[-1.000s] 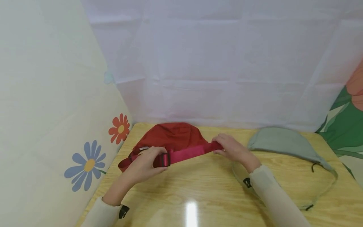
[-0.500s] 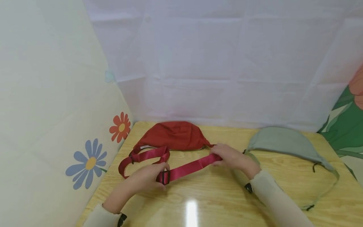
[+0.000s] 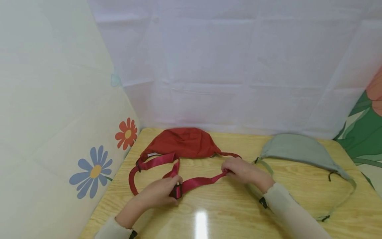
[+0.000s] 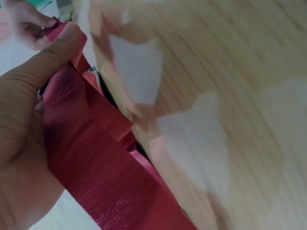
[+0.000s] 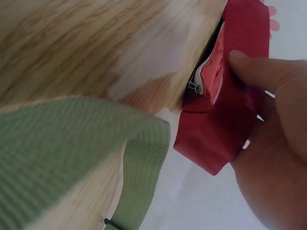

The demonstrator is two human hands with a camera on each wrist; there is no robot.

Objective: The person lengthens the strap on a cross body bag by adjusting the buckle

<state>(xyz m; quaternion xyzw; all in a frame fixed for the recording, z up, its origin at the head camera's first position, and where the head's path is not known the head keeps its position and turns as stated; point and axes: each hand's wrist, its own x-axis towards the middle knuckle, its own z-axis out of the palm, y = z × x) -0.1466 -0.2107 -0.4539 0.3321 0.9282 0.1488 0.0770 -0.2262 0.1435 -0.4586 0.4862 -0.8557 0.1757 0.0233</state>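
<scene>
A red waist bag (image 3: 185, 143) lies at the back left of the table, its crimson strap (image 3: 197, 182) looping forward. My left hand (image 3: 158, 194) pinches the strap beside a black buckle (image 3: 178, 191), near the table's middle. In the left wrist view, the thumb presses on the folded strap webbing (image 4: 110, 163). Farther right, my right hand (image 3: 243, 171) grips another stretch of the strap, which sags a little between the hands. The right wrist view shows the thumb on the red strap (image 5: 247, 96), with an open zipper (image 5: 194, 87) behind it.
A grey-green waist bag (image 3: 298, 149) lies at the back right of the wooden table (image 3: 232, 212). Its green strap (image 3: 340, 204) curves forward, partly under my right forearm. A white cloth (image 3: 191, 66) hangs behind, and a flower-print sheet (image 3: 59, 116) stands at left.
Both hands have come down and nearer to me with the strap, and the left has shifted slightly right. The taut strap has slackened, and the bag is no longer covered by it.
</scene>
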